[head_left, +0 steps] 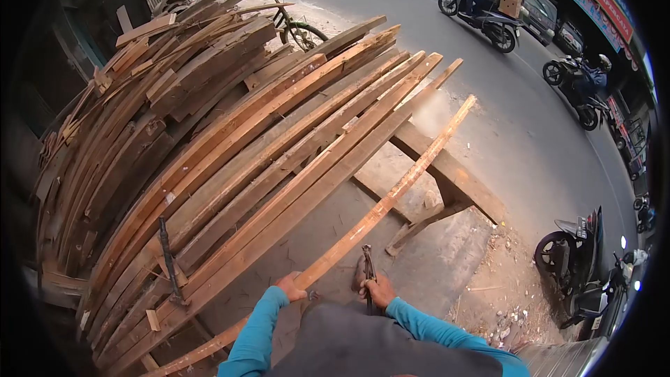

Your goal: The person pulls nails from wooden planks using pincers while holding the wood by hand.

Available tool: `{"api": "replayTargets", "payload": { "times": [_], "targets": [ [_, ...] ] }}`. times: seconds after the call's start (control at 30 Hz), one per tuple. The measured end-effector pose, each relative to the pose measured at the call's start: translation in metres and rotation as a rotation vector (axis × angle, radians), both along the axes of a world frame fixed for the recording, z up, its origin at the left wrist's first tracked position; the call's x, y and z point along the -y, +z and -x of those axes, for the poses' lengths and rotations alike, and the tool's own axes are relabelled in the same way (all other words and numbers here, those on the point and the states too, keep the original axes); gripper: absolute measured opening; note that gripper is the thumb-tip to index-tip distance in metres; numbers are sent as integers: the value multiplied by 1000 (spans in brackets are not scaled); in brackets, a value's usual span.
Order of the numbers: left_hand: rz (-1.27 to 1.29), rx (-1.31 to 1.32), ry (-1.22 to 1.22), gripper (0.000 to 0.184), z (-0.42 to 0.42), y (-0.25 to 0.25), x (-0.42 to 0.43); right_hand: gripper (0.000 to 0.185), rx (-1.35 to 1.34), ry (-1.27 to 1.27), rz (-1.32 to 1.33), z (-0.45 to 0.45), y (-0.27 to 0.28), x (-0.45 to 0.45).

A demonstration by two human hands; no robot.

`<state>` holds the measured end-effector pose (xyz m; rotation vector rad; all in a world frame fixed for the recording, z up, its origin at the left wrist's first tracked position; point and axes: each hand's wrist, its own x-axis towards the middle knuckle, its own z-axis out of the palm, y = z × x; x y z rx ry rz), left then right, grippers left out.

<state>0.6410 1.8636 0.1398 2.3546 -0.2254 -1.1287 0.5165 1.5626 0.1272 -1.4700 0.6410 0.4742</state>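
My left hand (292, 286) is closed around a long, narrow wooden batten (391, 199). The batten runs from the lower left, past my body, up towards the road. In my right hand (377, 290) is a dark metal tool that looks like a pair of pincers (368, 258), its head pointing up and away from me, just right of the batten. A dark hammer (167, 258) lies across the planks to my left, apart from both hands. Part of a foot shows behind the pincers.
Long wooden beams (279, 160) lie side by side to my left, with a higher heap of rough planks (209, 63) behind. A wooden trestle (453, 174) stands ahead. Thin nail-like bits lie on the ground. A parked motorcycle (583, 265) is at right; motorcycles ride the road (391, 7).
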Motion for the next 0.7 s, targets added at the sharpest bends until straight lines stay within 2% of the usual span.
{"api": "replayTargets", "payload": {
  "times": [0.1, 0.23, 0.3, 0.33, 0.43, 0.7],
  "targets": [
    [-10, -19, -2, 83, 0, -5, 0, 25, -32, -192, -227, 8, 5, 9],
    [-51, 18, -15, 83, -12, 6, 6, 29, -54, -196, -259, 16, -8, 19],
    [-25, 43, -3, 80, 4, 14, 9, 25, -136, -269, -218, 10, 7, 26],
    [-99, 31, 16, 77, 5, 5, 10, 27, -152, -336, -222, 3, 15, 30],
    [10, 109, 30, 75, 17, 3, 14, 35, -135, -317, -199, -12, 39, 62],
    [-99, 328, 23, 85, 38, -1, 20, 37, -142, -71, -152, -36, 72, 128]
  ]
}}
